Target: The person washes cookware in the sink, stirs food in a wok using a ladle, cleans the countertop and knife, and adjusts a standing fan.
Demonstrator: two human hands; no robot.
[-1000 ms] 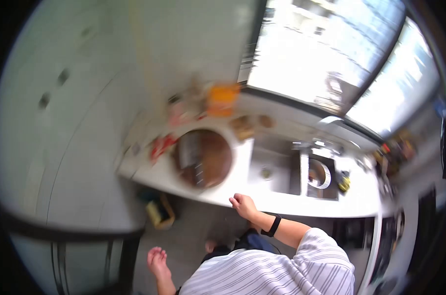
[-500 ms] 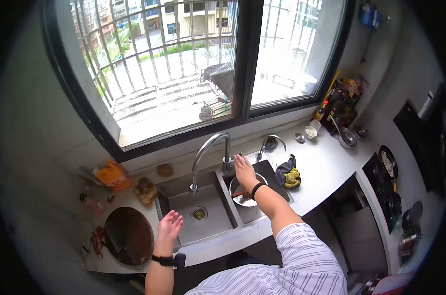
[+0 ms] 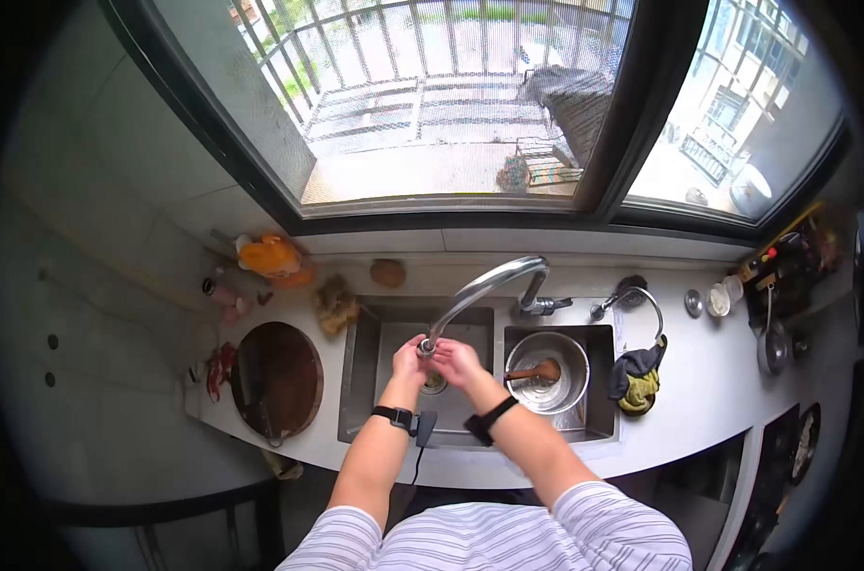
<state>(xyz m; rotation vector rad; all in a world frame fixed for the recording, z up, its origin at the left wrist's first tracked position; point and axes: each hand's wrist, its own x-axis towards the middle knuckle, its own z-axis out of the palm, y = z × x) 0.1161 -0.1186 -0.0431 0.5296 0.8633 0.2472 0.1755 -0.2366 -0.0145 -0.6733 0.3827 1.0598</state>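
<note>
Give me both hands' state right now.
Left hand: partly curled at the faucet spout, grip unclear.
Right hand: beside the spout, grip unclear.

Left hand (image 3: 411,362): one, formerly low and well apart from the counter, then raised at the near left part of the sink, had moved inward to the mouth of the tap (image 3: 426,349), loosely cupped. Right hand (image 3: 457,362): one, formerly at the counter's front edge, then reaching over the right basin (image 3: 598,381) toward the base of the tap, had shifted to the left basin (image 3: 382,390) and come up beside the left hand, likewise cupped; metal bowl (image 3: 576,385) with brown wooden-looking utensil (image 3: 546,370), formerly partly covered by the right arm, had come into fuller view.
</note>
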